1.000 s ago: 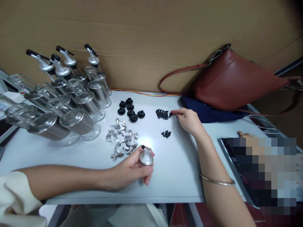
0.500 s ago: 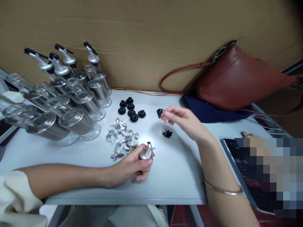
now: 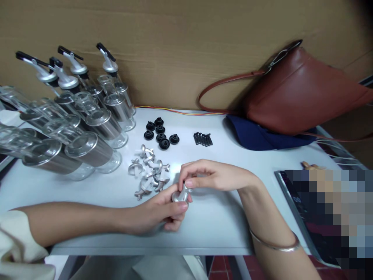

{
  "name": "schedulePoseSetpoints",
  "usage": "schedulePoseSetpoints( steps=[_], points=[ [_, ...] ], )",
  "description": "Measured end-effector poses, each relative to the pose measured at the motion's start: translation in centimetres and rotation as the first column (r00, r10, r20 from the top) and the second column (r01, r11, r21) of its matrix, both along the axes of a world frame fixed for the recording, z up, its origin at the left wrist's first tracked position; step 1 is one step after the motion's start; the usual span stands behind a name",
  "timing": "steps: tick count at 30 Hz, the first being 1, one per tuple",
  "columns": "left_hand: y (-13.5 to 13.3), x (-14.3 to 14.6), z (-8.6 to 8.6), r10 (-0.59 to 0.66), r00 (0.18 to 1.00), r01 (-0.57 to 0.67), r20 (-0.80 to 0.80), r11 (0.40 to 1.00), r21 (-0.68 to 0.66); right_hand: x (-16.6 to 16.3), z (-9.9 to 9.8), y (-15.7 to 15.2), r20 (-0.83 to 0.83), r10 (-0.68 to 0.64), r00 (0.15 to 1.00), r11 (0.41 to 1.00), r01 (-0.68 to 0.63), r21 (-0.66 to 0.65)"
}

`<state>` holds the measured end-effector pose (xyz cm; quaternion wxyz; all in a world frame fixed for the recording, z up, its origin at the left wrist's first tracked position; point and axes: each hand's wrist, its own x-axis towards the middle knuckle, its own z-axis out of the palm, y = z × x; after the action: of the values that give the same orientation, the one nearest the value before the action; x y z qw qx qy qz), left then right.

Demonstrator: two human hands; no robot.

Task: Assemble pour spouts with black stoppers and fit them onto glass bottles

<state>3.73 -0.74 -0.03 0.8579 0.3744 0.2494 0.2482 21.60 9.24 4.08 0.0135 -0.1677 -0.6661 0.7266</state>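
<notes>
My left hand (image 3: 163, 212) is closed around a silver metal pourer cap (image 3: 180, 195) near the table's front edge. My right hand (image 3: 212, 175) sits just above it, fingers pinched together over the cap's top; whatever small part they hold is hidden. A heap of silver pourer spouts (image 3: 150, 173) lies just left of both hands. Behind them are several black rubber stoppers (image 3: 161, 134) and a row of small black pins (image 3: 203, 139).
Several glass-and-steel dispenser bottles (image 3: 87, 144) crowd the left of the white table (image 3: 116, 190), some topped with pourers. A brown leather bag (image 3: 297, 93) and dark blue cloth (image 3: 259, 136) lie at the back right. A tablet-like device (image 3: 294, 202) sits at right.
My right hand left the black pins at the back, carried something small forward, and now meets the cap in my left hand. The left hand tilted the cap slightly.
</notes>
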Motion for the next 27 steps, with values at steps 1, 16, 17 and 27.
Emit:
schedulePoseSetpoints(
  steps=[1, 16, 17, 27],
  points=[
    [0.0, 0.0, 0.1, -0.006, 1.000, 0.006, -0.011, 1.000, 0.002, 0.0, 0.0, 0.0, -0.003, -0.001, 1.000, 1.000, 0.001, -0.011],
    [0.1, -0.1, 0.6, -0.066, 0.998, 0.065, -0.017, 0.996, -0.058, 0.2, 0.4, 0.0, 0.082, 0.091, 0.992, 0.982, -0.103, 0.159],
    [0.1, -0.2, 0.5, -0.066, 0.998, 0.065, -0.022, 0.997, -0.041, 0.1, 0.5, -0.1, 0.093, 0.087, 0.992, 0.980, -0.102, 0.170],
    [-0.2, -0.4, 1.0, -0.134, 0.986, 0.143, -0.103, 0.986, 0.090, 2.1, 0.5, 1.3, 0.027, -0.498, 0.867, 0.812, 0.456, 0.365]
  ],
)
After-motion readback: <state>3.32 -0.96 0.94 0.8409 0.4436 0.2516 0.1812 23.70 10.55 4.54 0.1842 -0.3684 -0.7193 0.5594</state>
